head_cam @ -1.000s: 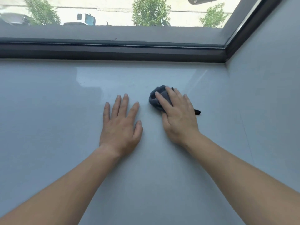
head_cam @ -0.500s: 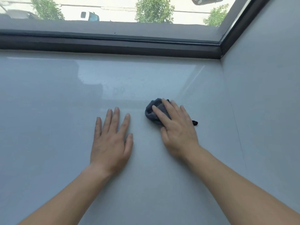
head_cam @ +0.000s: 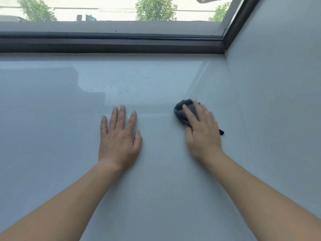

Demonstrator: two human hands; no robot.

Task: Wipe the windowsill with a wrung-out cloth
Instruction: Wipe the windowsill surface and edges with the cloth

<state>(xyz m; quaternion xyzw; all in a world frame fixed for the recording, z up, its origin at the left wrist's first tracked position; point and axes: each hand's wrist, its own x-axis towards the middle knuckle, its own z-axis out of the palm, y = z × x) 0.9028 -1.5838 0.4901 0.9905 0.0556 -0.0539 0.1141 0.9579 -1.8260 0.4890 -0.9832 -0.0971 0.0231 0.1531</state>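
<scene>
With straight fingers my right hand [head_cam: 202, 134] pressed the cloth [head_cam: 181, 112] onto the windowsill [head_cam: 52, 136]; my left hand [head_cam: 119, 138] lay released, for support.

Your left forearm [head_cam: 69, 202] comes in from 7 o'clock, and your left hand [head_cam: 119, 141] lies flat, palm down, fingers straight, slightly spread and pointing to 12 o'clock, thumb on its 3 o'clock side. Your right forearm [head_cam: 260, 188] comes in from 4 o'clock. Your right hand [head_cam: 202, 134] is palm down, its fingers fairly straight, close together and aimed at 11 o'clock, pressing on the bunched cloth [head_cam: 180, 110].
</scene>
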